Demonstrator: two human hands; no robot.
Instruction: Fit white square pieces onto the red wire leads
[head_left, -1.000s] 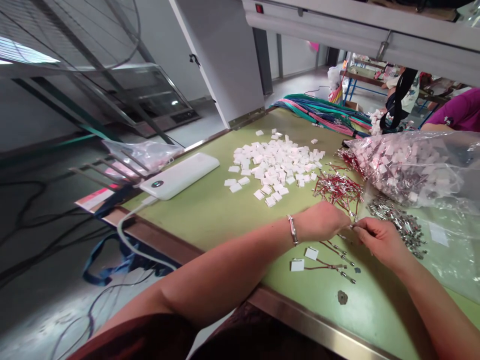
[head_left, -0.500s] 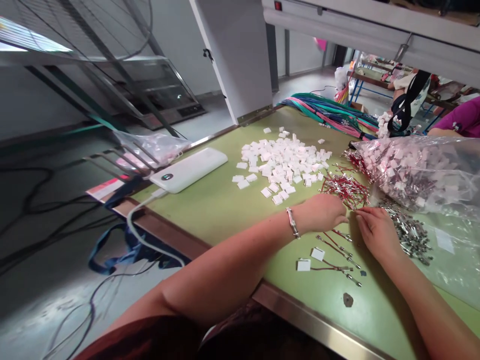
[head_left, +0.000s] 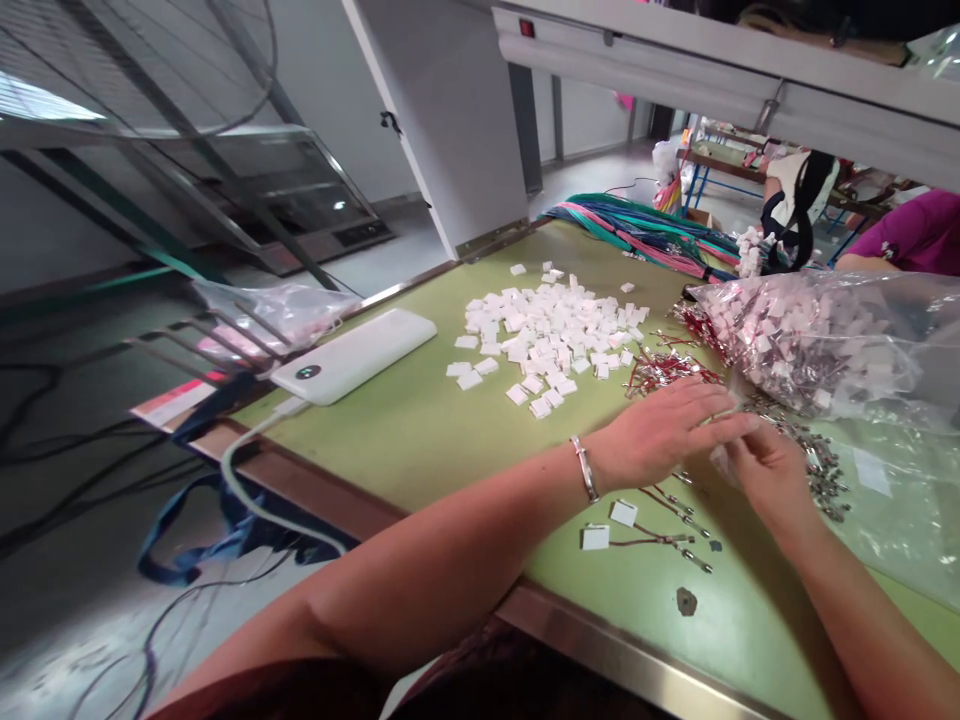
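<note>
My left hand (head_left: 664, 432), with a bracelet on its wrist, reaches across to my right hand (head_left: 776, 475), and their fingertips meet. Its upper fingers are stretched out while the foremost one presses against my right fingertips. My right hand is pinched; what sits between the fingers of both hands is too small and hidden to make out. Behind them lies a pile of short red wires (head_left: 660, 372) with metal ends. Beside my right hand is a heap of metal terminals (head_left: 825, 478). Below the hands, red leads rest on the table, two with white housings, including one white housing (head_left: 596, 537).
Many white housings (head_left: 555, 325) are spread over the green table (head_left: 375, 430). A clear bag (head_left: 795, 335) of white parts stands at right, wire bundles (head_left: 645, 230) behind. A white power bank (head_left: 356, 357) with its cable lies left. Another person's purple sleeve (head_left: 911, 235) shows far right.
My left hand has moved right and its fingers have straightened, now meeting my right fingertips. My right hand has barely shifted. The whole view has slid slightly left.
</note>
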